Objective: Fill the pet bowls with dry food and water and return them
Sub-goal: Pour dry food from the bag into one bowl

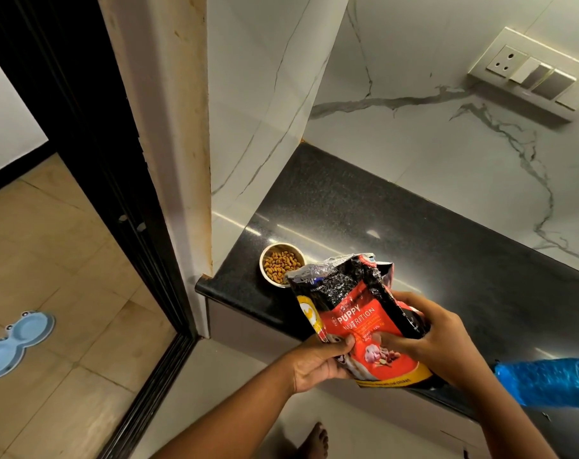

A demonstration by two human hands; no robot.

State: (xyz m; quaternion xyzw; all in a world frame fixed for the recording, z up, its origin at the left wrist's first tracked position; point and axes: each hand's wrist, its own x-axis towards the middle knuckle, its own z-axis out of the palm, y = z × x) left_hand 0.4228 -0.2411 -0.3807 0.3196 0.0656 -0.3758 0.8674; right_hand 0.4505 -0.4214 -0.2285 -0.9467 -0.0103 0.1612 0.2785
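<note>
The small round steel bowl [282, 265] holds brown dry kibble [280, 262] in a shallow layer below its rim. It stands on the polished black speckled stone counter [364, 207], close to the counter's outer corner and near the front edge.

The crinkled red-and-black foil food bag [354, 318], printed "PUPPY NUTRITION", is held just beside the bowl on the near side, its torn open mouth overlapping the bowl's rim in this view; whether bag and bowl touch cannot be told. The left hand [318, 362] grips the bag's lower corner, thumb on the printed face and fingers curled behind it. The right hand [424, 336] clamps the bag's opposite side, fingers wrapped over the foil.

Beyond the bowl, the counter surface runs bare to the white grey-veined marble wall [414, 137] — a wide glossy strip with light reflections. A cream switch plate [530, 74] with a socket sits high on that wall, well apart from the bowl. A cream wall edge [179, 127] with worn, stained paint rises just beside the bowl at the counter's corner.

Past that edge, a black door frame [92, 127] borders a beige tiled floor [49, 260]. A blue two-well plastic bowl stand [15, 342] lies flat there, well apart from the bowl, both wells open. A blue crinkled plastic item [546, 380] lies on the counter's front edge, near the right hand.
</note>
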